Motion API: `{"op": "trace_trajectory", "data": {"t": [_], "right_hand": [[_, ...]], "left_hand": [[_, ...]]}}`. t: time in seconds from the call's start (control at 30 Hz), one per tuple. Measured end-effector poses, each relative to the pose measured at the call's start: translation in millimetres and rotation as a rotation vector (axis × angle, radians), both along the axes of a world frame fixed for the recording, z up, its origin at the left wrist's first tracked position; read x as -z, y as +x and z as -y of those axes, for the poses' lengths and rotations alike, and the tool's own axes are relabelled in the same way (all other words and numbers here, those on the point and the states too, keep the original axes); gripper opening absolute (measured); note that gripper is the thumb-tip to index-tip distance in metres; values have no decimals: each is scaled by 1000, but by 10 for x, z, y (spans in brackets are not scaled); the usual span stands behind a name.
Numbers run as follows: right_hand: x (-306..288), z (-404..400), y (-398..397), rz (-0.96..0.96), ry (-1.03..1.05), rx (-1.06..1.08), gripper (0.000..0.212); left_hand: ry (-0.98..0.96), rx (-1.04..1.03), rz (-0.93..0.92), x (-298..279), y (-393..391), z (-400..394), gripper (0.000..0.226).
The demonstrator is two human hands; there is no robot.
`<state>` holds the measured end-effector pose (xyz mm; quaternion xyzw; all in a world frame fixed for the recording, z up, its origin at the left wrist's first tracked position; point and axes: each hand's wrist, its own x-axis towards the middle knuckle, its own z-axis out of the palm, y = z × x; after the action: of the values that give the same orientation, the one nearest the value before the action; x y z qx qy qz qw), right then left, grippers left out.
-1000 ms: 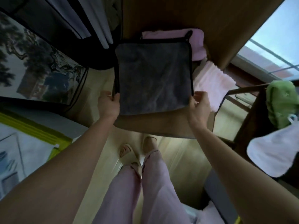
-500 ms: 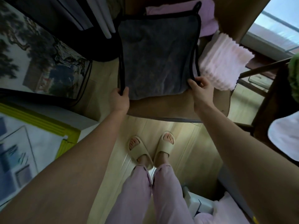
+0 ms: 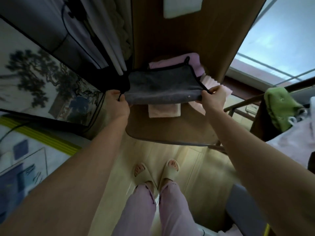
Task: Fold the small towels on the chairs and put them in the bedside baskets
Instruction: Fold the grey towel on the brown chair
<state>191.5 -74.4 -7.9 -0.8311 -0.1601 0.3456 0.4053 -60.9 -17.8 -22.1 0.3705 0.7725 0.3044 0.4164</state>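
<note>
Grey towel (image 3: 163, 89), flat a second ago, is now doubled over above the chair seat (image 3: 170, 132); left hand (image 3: 119, 106) and right hand (image 3: 213, 97) pinch its corners, so one fold is made

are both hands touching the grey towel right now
Touching. The head view shows the left hand and right hand each pinching a near corner of the grey towel.

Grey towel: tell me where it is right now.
In the head view the grey towel is at centre, held above the chair seat between the left hand and right hand, with a pink towel behind it.
</note>
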Motion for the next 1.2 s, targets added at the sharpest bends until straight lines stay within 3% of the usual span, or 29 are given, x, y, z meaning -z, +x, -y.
{"op": "trace_trajectory", "data": {"t": [0.3,0.4,0.53,0.7,1.0,1.2], "right_hand": [[-1109,-310,134,-100,218,82,24],[-1340,-325,186,-4,194,-9,28],[-1485,-179,157,62,205,-44,35],[-1591,-222,169,-47,206,-17,40],[-1725,-314,166,-303,446,162,18],[-1298,-1,84,-376,465,238,11]], "left_hand": [[172,-70,91,-1206,225,-281,26],[161,-119,133,-1384,238,-353,27],[50,-228,158,-1469,277,-290,30],[65,-228,163,-1629,284,-302,30],[300,-215,341,-1734,307,-227,26],[282,-189,328,-1347,266,71,25]]}}
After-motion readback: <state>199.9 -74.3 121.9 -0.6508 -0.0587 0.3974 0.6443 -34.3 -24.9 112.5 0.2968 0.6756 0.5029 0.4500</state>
